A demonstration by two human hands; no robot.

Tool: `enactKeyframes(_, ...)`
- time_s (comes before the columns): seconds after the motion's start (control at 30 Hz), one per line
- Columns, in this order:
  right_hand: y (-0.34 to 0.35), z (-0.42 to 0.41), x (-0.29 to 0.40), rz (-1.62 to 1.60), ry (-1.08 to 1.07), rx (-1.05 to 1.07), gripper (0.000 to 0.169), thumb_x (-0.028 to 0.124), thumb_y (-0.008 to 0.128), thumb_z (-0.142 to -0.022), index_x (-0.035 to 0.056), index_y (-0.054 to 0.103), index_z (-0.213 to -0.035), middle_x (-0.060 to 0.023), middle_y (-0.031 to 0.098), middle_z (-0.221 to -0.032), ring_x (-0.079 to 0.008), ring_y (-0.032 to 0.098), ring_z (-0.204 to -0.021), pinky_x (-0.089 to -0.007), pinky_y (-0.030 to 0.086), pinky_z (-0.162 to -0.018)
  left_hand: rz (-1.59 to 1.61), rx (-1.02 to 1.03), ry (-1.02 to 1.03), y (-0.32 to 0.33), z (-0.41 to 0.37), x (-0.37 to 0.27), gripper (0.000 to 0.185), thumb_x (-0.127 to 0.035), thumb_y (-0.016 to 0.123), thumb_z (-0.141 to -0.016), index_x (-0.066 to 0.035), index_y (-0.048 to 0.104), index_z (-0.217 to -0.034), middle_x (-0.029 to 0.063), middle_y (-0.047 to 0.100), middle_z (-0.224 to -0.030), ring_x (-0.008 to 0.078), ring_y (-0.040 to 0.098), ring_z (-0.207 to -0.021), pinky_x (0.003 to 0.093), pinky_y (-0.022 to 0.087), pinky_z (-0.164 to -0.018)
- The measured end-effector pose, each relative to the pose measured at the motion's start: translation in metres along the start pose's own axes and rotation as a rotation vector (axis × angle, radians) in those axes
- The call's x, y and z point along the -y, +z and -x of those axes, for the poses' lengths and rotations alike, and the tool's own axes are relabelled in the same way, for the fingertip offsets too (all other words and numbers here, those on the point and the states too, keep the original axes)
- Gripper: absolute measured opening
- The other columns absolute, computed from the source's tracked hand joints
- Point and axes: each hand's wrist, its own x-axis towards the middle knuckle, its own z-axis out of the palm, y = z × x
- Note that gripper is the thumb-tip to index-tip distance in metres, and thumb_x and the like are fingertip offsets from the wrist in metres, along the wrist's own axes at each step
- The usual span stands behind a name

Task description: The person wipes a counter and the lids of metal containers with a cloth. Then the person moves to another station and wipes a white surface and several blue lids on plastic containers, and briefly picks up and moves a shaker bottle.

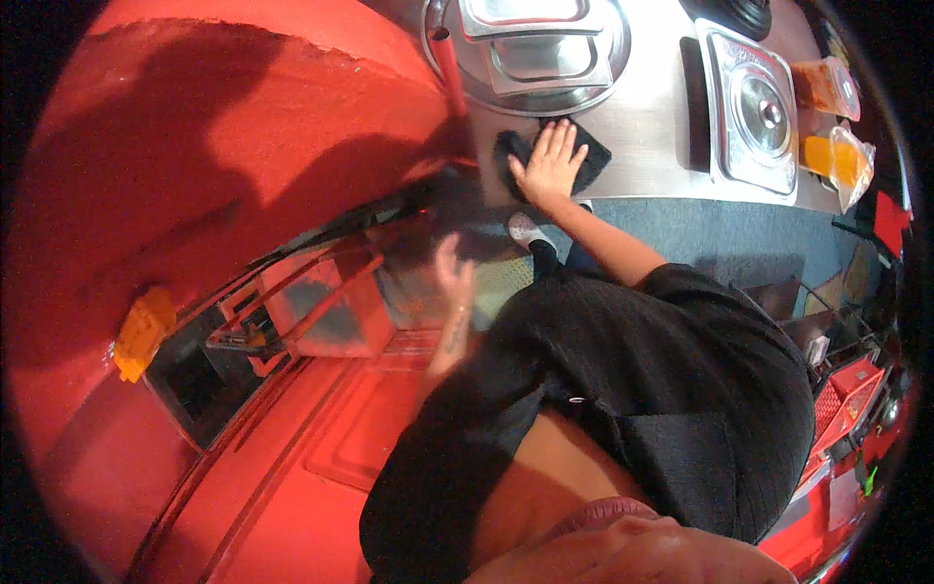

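Observation:
My right hand (551,164) lies flat, fingers spread, on a dark cloth (592,162) on a stainless steel counter (646,139). The cloth is bunched to the left of the hand and sits near the counter's front left corner. My left hand (456,266) is blurred and hangs in the air beside my body, below and left of the counter, with nothing seen in it. Just beyond the cloth is a large round metal tray (533,108) bearing rectangular metal lids (547,62).
A red pipe (447,69) stands at the counter's left edge by a red wall (182,131). To the right are a rectangular metal lid (755,109) and two containers of orange food or sauce (824,86) (839,164). A red basket (846,401) is at far right.

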Motion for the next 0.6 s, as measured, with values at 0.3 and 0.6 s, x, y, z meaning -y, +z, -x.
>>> enactKeyframes(0.3, 0.008, 0.001, 0.039, -0.126, -0.276, 0.044, 0.073, 0.042, 0.057, -0.073, -0.0004, 0.035, -0.128, -0.0180, 0.023, -0.140, -0.0311, 0.019, -0.131, -0.0525, 0.017, -0.102, 0.001, 0.101, -0.096, -0.018, 0.048, 0.041, 0.046, 0.009, 0.047, -0.067, 0.000, 0.052, -0.111, 0.0110, 0.052, -0.118, 0.0217, 0.047, -0.112, 0.0337, 0.033, -0.098)
enactKeyframes(0.6, -0.001, 0.014, -0.072, -0.286, -0.687, -0.011, 0.053, 0.021, 0.064, -0.066, 0.0087, 0.051, -0.116, -0.0066, 0.044, -0.129, -0.0222, 0.038, -0.122, -0.0445, 0.029, -0.100, -0.251, 0.375, 0.376, 0.055, -0.010, -0.007, 0.030, 0.007, 0.047, -0.068, 0.000, 0.060, -0.095, 0.0121, 0.059, -0.105, 0.0230, 0.054, -0.102, 0.0337, 0.040, -0.092)
